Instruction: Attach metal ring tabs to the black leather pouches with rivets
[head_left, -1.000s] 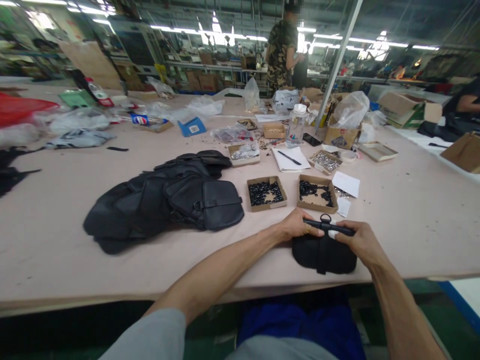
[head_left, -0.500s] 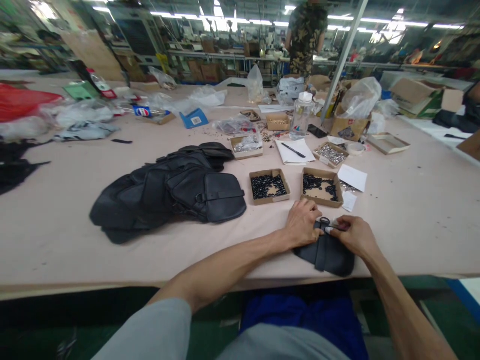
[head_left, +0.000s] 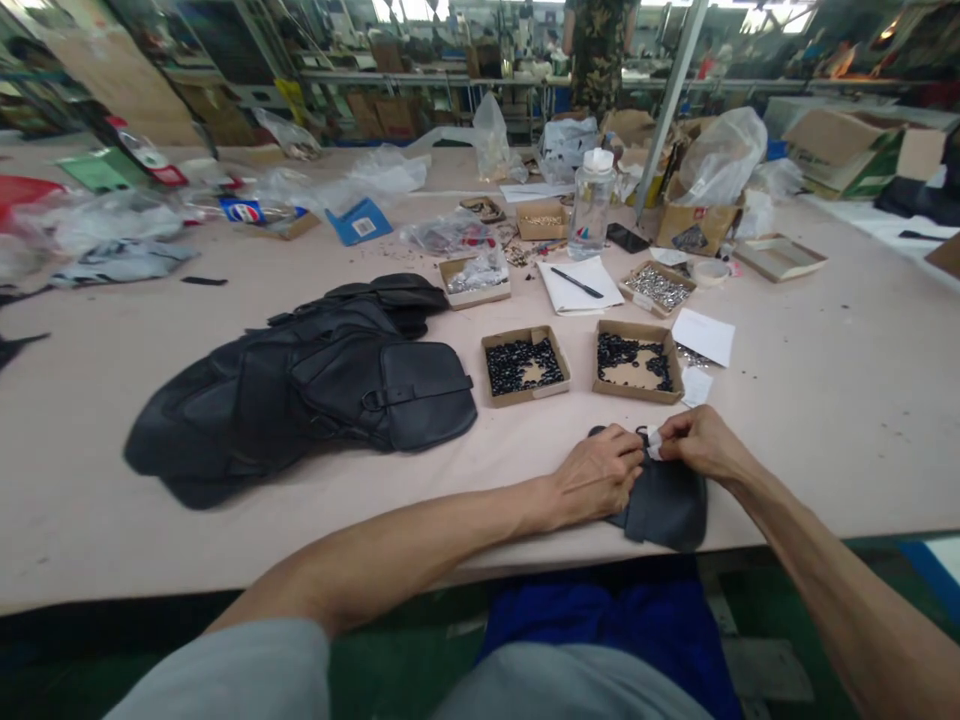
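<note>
A black leather-like bag piece with a strap down its middle lies near the table's front edge. My left hand has its fingers curled over the left part of this piece and grips it by the strap's upper end. Close by on the right, my right hand pinches at the top of the strap, beside a small dark ring. Something white shows at its fingertips; whether it is held or wrapped round a finger is unclear. What lies between the fingertips is hidden.
Several similar black bag pieces are piled on the left. Beyond my hands stand two shallow boxes of small black parts, a left box and a right box. Farther back are a pen, a clear bottle and a phone.
My left hand has turned flatter over the bag piece, covering more of the strap and ring. My right hand has shifted slightly up the piece. The camera view has tilted down.
</note>
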